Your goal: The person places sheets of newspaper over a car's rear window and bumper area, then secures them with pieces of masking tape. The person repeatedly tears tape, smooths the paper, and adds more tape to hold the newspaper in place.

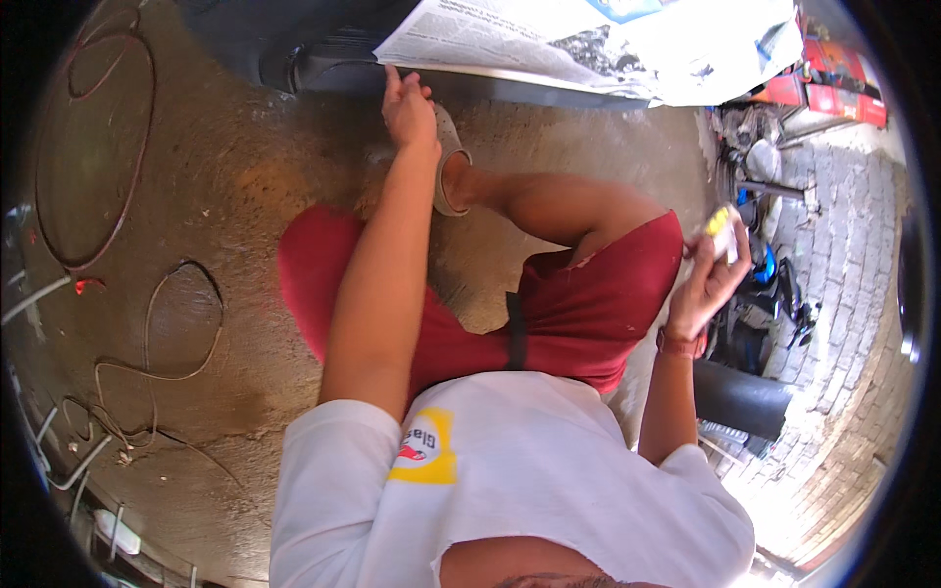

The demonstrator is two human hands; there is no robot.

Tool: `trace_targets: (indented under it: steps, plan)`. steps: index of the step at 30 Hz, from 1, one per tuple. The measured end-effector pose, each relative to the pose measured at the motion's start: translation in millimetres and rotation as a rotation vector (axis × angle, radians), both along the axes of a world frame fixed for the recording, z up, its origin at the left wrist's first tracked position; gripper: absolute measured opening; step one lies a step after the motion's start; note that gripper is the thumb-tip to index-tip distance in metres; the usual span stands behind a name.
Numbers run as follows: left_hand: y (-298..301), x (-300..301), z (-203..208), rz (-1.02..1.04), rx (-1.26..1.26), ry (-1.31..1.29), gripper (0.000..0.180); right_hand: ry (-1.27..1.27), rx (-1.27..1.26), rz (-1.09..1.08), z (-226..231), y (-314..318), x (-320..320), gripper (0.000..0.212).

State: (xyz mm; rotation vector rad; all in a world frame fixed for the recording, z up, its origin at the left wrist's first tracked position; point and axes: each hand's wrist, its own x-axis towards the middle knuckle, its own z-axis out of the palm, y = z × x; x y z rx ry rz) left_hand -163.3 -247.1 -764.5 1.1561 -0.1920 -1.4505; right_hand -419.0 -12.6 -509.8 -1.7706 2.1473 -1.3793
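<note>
Along the lower edge of a smooth black moulded panel [227, 44], a white printed newspaper sheet [627, 49] is spread. At its left corner the left hand [409, 113] is placed, fingers loosely bent; whether paper is pinched cannot be told. By the right hand [706, 284], fingers narrowed, a small white-and-yellow object [720, 223] is held.

Floor [221, 157]: we see rough brown concrete.
Reddish cord [153, 108]: we find it looped far left.
Tan cable [223, 309]: we see it loosely coiled, nearer, left.
Red scrap [90, 285]: we spot it just beside the cord's near end.
</note>
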Motion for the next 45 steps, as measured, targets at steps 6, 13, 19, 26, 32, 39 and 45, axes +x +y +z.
trace_targets:
  steps: [6, 13, 19, 26, 32, 39, 45]
  plan:
    - [-16.1, -10.9, -3.2, 0.357, 0.051, 0.054, 0.040, 0.029, -0.045, -0.338, 17.0, 92.8, -32.0, 0.046]
    - [-18.4, -5.3, -2.1, 0.378, -0.022, 0.125, 0.046, -0.086, -0.009, -0.298, -14.3, 80.4, -68.2, 0.046]
    - [-20.6, -9.5, -8.7, 0.430, -0.049, 0.237, 0.049, 0.078, 0.150, -0.385, -75.9, 76.5, -85.1, 0.042]
    - [-28.7, -16.0, -15.0, 0.496, -0.020, 0.374, 0.052, -0.012, 0.184, -0.334, -86.9, 64.8, -104.4, 0.041]
    - [-27.1, -38.6, -18.7, 0.536, -0.052, 0.464, 0.058, -0.111, 0.211, -0.299, -98.2, 51.8, -125.5, 0.039]
    - [-27.9, -84.7, -24.5, 0.537, -0.017, 0.508, 0.057, -0.143, 0.204, -0.268, -111.1, 58.1, -147.2, 0.038]
    - [-30.3, -125.4, -23.5, 0.516, 0.003, 0.538, 0.057, -0.186, 0.197, -0.277, -116.9, 65.7, -161.8, 0.038]
